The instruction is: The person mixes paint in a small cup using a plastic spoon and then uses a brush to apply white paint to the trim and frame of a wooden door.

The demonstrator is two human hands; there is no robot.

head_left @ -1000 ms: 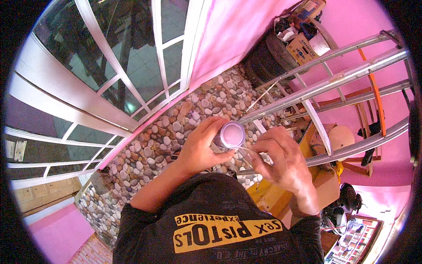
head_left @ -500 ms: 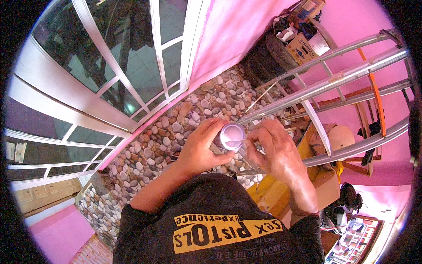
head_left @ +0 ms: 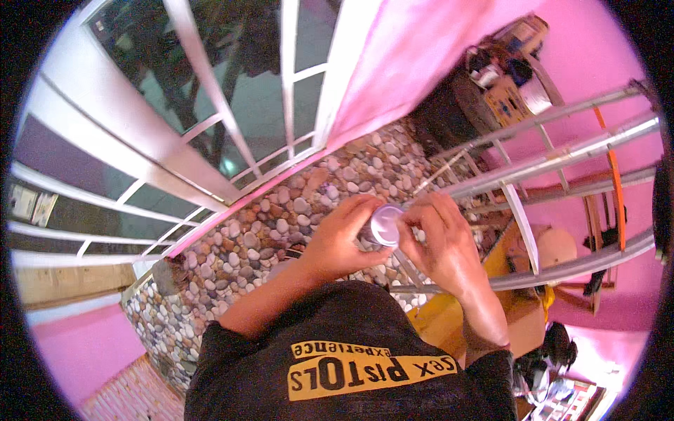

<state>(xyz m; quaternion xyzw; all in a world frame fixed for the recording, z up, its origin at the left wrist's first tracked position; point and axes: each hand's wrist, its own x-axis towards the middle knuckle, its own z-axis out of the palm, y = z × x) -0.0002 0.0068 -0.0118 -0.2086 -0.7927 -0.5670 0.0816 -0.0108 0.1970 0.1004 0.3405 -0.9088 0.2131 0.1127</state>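
Note:
My left hand (head_left: 342, 241) is wrapped around a small round cup (head_left: 384, 227) with a pale purple rim, held in front of my chest. Its mouth tilts toward me, and something whitish shows inside. At the cup's right edge, my right hand (head_left: 444, 245) has its thumb and fingers pinched together. Whatever lies between those fingertips is too small and blurred to make out. Both hands are close together, above the pebble-patterned floor.
A metal ladder (head_left: 554, 156) slants in from the right, near my right hand. White-framed glass doors (head_left: 232, 91) stand at the left. Tyres (head_left: 449, 112) and a cardboard box (head_left: 507, 102) sit by the pink wall. Yellow and brown boxes (head_left: 449, 309) lie beside my right forearm.
The whole view has shifted, so the surroundings appear farther right. My right fingertips have come closer to the cup's rim. My left hand keeps its hold on the cup.

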